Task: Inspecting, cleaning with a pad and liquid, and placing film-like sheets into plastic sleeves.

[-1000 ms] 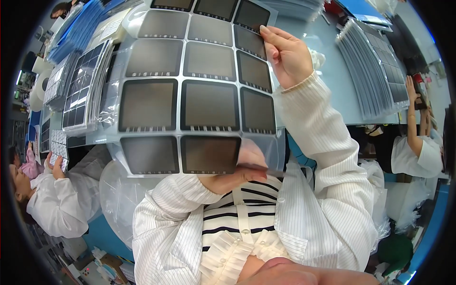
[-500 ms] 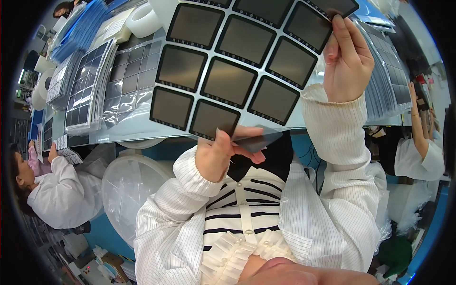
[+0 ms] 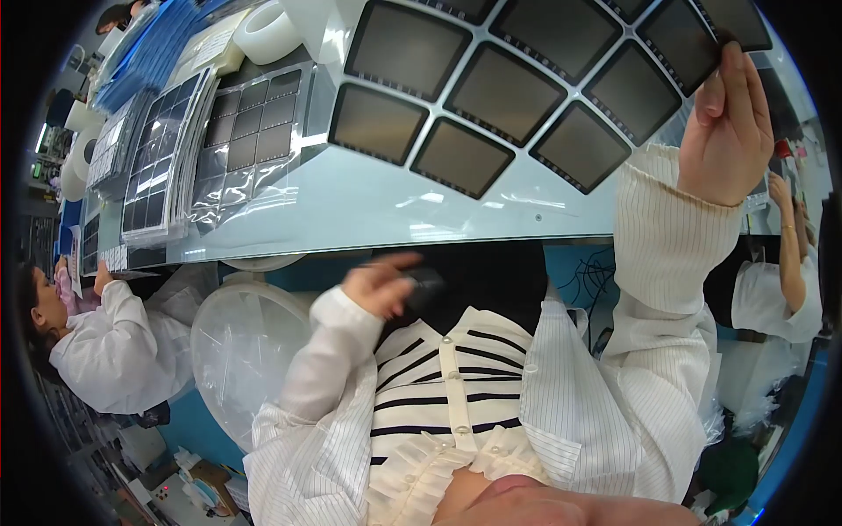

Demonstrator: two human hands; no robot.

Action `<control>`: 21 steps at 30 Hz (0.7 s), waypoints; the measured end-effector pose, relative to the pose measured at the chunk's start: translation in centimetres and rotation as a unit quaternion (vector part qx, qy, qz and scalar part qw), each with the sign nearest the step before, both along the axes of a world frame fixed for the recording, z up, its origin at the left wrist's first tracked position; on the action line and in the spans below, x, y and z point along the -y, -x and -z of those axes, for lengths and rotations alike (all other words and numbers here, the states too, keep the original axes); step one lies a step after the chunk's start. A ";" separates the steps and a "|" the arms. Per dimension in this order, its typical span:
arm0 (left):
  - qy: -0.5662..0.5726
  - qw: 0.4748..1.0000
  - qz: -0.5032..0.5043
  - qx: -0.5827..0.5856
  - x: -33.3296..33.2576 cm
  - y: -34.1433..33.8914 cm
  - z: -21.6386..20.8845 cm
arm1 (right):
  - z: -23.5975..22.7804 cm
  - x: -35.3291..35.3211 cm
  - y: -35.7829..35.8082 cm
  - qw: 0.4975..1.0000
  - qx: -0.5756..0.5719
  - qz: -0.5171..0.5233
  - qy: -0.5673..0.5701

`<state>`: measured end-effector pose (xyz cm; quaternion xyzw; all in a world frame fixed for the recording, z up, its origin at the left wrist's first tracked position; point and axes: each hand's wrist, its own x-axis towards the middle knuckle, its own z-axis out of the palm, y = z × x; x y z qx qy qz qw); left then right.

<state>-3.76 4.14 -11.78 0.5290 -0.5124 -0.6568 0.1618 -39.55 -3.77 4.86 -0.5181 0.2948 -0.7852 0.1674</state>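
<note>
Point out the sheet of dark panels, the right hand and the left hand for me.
Sheet of dark panels (image 3: 509, 92): head view, on a panel near its middle.
Right hand (image 3: 726, 136): head view, on its middle, below the pinching fingers.
Left hand (image 3: 377, 287): head view, on its blurred middle.

Pale-blue glossy tbl (image 3: 373, 206), L side loaded w/ stock.
On it: stack of dark-paned sheets (image 3: 160, 167), clear-sleeved dark panels (image 3: 254, 131) just beside on R, smaller gridded stack (image 3: 114, 151) on L; farther back, blue sleeve pile (image 3: 145, 57), cream pack (image 3: 210, 44), wht roll (image 3: 266, 35).
</note>
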 end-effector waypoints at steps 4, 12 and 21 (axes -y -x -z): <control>0.146 0.927 -0.346 -0.006 4.7 -11.0 10.2 | 0.1 -0.9 -0.9 0.999 0.035 -0.007 -0.035; -0.039 0.930 -0.360 0.058 4.5 -7.0 5.2 | 1.5 -0.6 -0.4 0.994 -0.006 -0.096 -0.055; 0.049 0.969 0.084 -0.228 0.7 -3.3 -7.1 | 2.6 -0.8 0.2 0.962 -0.005 -0.144 -0.230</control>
